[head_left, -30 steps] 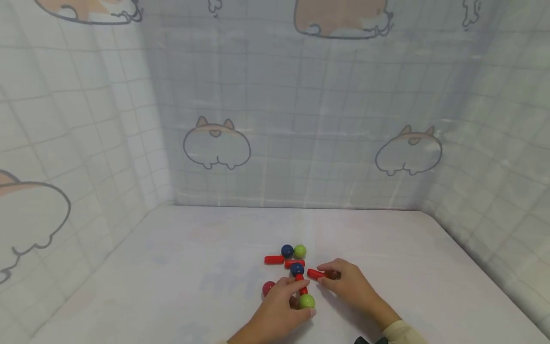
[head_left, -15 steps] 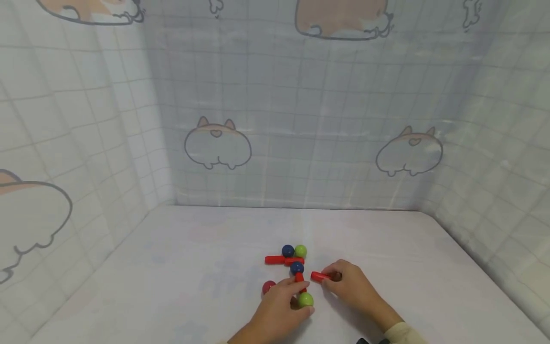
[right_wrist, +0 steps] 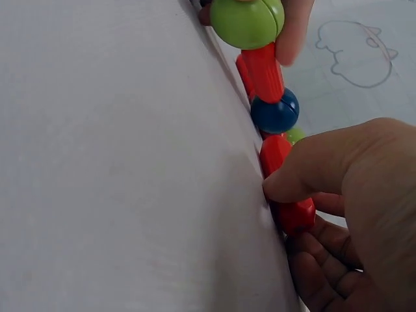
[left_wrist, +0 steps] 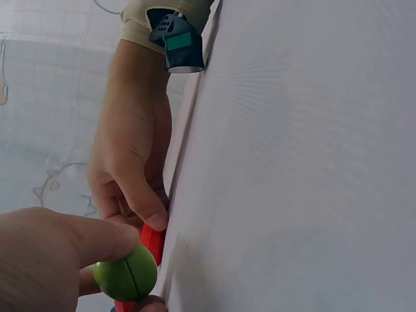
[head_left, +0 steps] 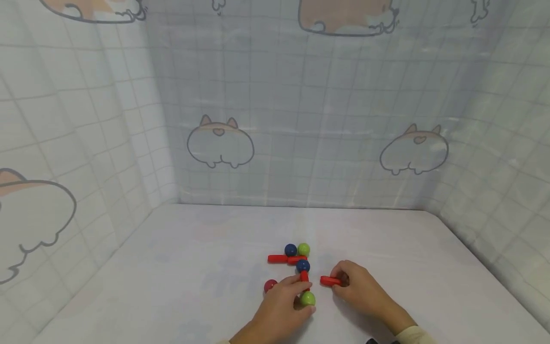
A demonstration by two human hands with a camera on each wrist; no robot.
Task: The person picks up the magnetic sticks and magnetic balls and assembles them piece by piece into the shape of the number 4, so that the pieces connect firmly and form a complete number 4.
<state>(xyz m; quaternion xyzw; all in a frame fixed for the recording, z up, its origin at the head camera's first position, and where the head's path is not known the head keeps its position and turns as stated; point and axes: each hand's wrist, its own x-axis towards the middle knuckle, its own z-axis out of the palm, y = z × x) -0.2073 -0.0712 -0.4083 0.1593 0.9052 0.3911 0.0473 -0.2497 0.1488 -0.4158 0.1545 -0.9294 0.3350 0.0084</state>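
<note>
Red stick (head_left: 330, 281), apart, right of nearer blue ball (head_left: 302, 266): pinched in right hand (head_left: 360, 289), fingers curled. Green ball (head_left: 307, 298), in front of blue ball past second stick (head_left: 304, 277): held in left hand (head_left: 280, 305), fingers curled. Likely to separate at blue ball if squeezed unevenly.

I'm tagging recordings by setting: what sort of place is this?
Probably a screened-off tabletop recording booth: grid-patterned sheets printed with cartoon corgis enclose a white table on three sides, and a dark device sits on the right sleeve.
</note>
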